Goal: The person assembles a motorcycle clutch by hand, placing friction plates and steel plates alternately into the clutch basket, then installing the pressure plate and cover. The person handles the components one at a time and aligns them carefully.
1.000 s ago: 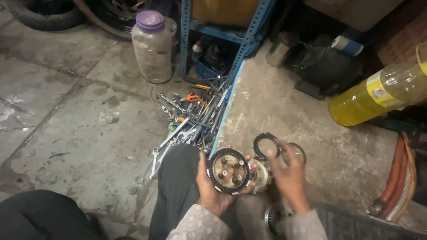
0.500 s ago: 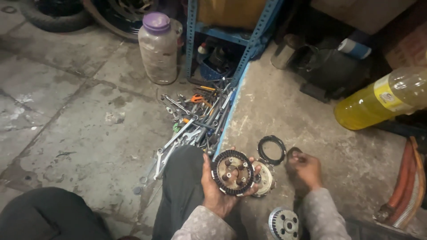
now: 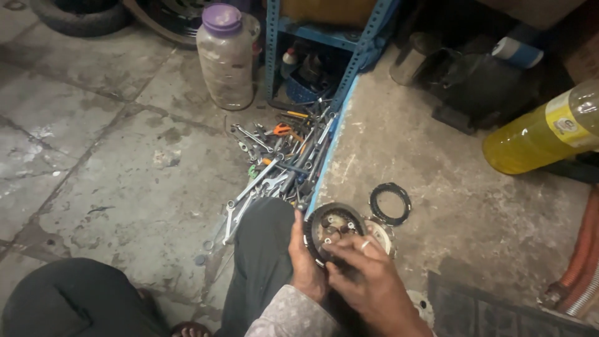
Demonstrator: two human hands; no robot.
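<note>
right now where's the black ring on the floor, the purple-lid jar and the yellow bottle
black ring point(image 3: 390, 204), head view, on its left band
jar point(image 3: 224, 62), head view, on its clear body below the purple lid
yellow bottle point(image 3: 530, 138), head view, on its yellow side

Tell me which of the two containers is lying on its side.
The yellow bottle at the right edge lies on its side on the raised concrete. The clear jar with the purple lid stands upright on the floor by the blue shelf.

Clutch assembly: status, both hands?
Left hand grips round clutch assembly by its rim. Right hand fingers on its face. Loose black ring on concrete alongside, apart.
</note>
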